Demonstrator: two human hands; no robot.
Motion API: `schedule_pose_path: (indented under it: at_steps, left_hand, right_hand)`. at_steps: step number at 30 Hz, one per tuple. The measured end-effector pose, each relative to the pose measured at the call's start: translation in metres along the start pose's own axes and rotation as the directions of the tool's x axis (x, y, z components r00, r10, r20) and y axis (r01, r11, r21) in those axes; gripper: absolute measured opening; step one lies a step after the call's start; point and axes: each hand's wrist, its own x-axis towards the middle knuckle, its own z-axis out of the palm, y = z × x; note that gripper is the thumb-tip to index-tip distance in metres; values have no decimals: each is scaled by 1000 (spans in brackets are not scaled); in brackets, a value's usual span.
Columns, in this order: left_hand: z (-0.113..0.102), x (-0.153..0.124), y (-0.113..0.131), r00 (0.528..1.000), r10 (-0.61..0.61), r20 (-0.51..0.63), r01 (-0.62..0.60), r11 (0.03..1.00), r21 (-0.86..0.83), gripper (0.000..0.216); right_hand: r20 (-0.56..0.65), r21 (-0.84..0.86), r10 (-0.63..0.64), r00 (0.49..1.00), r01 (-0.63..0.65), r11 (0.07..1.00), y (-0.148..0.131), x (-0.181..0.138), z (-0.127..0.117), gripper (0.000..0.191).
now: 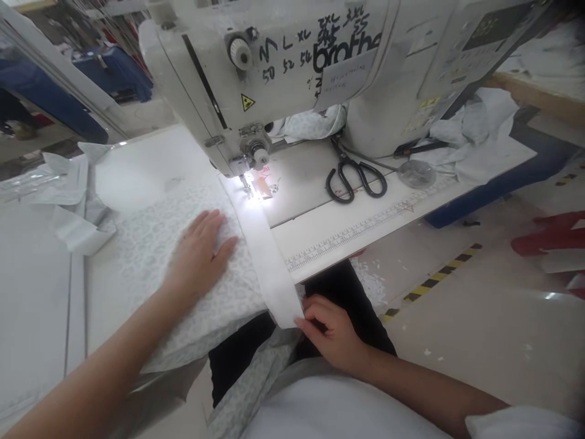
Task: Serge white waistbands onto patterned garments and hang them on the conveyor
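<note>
My left hand (201, 250) lies flat, fingers stretched, on a pale leopard-print fabric (141, 250) spread left of the needle. Between thumb and fingers, my right hand (331, 329) pinches the near end of a white fabric strip (269, 262). That strip runs along the fabric's right edge and up beneath the lit presser foot (249, 186) of the sewing machine (283, 67). Part of the printed fabric hangs over the table edge towards my lap.
Black-handled thread scissors (356, 180) lie on the machine bed, right of the needle. A printed ruler (347, 235) follows the table's front edge. White scraps (82, 225) sit at the left, and crumpled cloth (475, 134) at the right. Yellow-black tape (434, 280) marks the floor.
</note>
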Motion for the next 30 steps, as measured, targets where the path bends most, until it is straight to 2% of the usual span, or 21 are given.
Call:
schedule_pose_path:
  at_steps: [7, 10, 11, 16, 19, 21, 23, 25, 30]
  left_hand:
    - [-1, 5, -3, 1000, 14, 15, -14, 1000, 20, 51]
    - [-1, 5, -2, 999, 24, 29, -25, 999, 30, 56]
    - [-2, 4, -1, 999, 29, 36, -31, 999, 36, 58]
    - [-6, 6, 1, 997, 57, 61, -60, 996, 61, 65]
    - [-11, 5, 6, 985, 154, 77, -155, 988, 10, 50]
    - [-12, 1, 12, 968, 224, 113, -218, 974, -65, 38]
    - [-12, -4, 18, 963, 230, 141, -210, 967, -141, 37]
    - [-10, -10, 23, 971, 188, 147, -161, 970, -182, 42]
    - [-7, -12, 24, 976, 147, 160, -117, 976, -185, 51]
  right_hand:
    - [17, -129, -90, 996, 92, 987, 0, 3, 0, 18]
    - [88, -190, -176, 980, 190, 963, 0, 5, -6, 4]
    - [128, -198, -216, 968, 238, 951, 0, 6, -9, 12]
    - [330, -216, -414, 848, 495, 842, 0, 15, -23, 35]
    - [382, -287, -510, 770, 624, 727, -3, 24, -29, 31]
    - [426, -300, -524, 737, 662, 687, -10, 29, -31, 25]
    - [448, -300, -507, 736, 658, 691, -18, 32, -32, 19]
    - [424, -301, -489, 762, 628, 718, -26, 33, -32, 16]
    - [404, -224, -429, 808, 542, 810, -37, 44, -29, 20]
